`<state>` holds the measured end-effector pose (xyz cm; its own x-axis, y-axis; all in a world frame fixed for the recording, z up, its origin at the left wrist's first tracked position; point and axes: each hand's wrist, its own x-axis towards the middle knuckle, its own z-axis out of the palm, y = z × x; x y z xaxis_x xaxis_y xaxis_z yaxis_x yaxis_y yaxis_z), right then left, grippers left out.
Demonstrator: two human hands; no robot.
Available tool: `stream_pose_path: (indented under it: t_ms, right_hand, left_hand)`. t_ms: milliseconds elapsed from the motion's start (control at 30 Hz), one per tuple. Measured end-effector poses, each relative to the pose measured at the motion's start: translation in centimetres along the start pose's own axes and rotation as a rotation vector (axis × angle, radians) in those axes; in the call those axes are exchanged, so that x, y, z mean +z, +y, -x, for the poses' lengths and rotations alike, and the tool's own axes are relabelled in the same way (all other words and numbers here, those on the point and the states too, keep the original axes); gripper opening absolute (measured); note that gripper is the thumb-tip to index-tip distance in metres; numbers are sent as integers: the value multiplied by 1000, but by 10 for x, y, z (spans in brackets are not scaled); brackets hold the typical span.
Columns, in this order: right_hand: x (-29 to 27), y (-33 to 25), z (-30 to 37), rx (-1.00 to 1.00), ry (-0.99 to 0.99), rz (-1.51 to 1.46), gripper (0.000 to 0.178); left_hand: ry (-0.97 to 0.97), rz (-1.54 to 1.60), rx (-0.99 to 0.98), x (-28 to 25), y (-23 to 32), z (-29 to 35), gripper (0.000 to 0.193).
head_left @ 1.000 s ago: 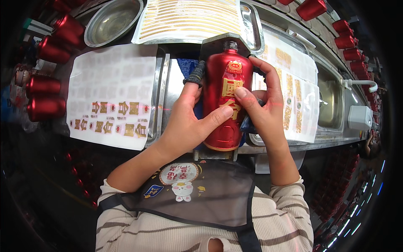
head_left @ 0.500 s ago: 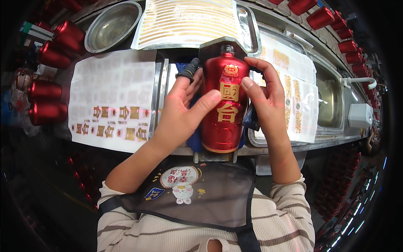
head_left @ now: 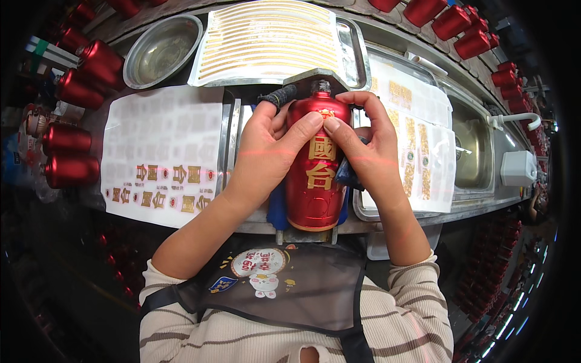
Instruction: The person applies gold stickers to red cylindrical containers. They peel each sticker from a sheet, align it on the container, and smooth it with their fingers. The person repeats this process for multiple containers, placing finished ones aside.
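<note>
Nearest, at the lower centre, is a dark apron [head_left: 315, 302]. Beyond it, mid-frame, a red bottle [head_left: 305, 209] lies between blue padding [head_left: 276, 209], neck toward the top. The left hand [head_left: 266, 145] and right hand [head_left: 370, 148] clasp its upper part, thumbs pressed side by side on the front, fingers at its sides. Farther off are a decal sheet [head_left: 166, 115] at left, a gold-striped sheet [head_left: 269, 39] at upper centre and a metal bowl [head_left: 134, 65] at upper left.
</note>
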<state>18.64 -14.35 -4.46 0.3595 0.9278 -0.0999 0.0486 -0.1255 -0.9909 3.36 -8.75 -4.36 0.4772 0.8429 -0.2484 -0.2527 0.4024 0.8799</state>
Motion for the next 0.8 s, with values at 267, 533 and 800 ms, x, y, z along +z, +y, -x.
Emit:
stream_pose_path:
  t_ms: [267, 533, 800]
  right_hand:
    - [1, 0, -2, -20, 2, 46, 42]
    - [-2, 2, -4, 7, -35, -64, 34]
    - [0, -1, -3, 2, -36, -64, 33]
  left_hand:
    - [0, 51, 47, 2, -2, 1, 39]
    - [22, -47, 39, 5, -2, -6, 39]
    - [1, -38, 47, 3, -2, -5, 34]
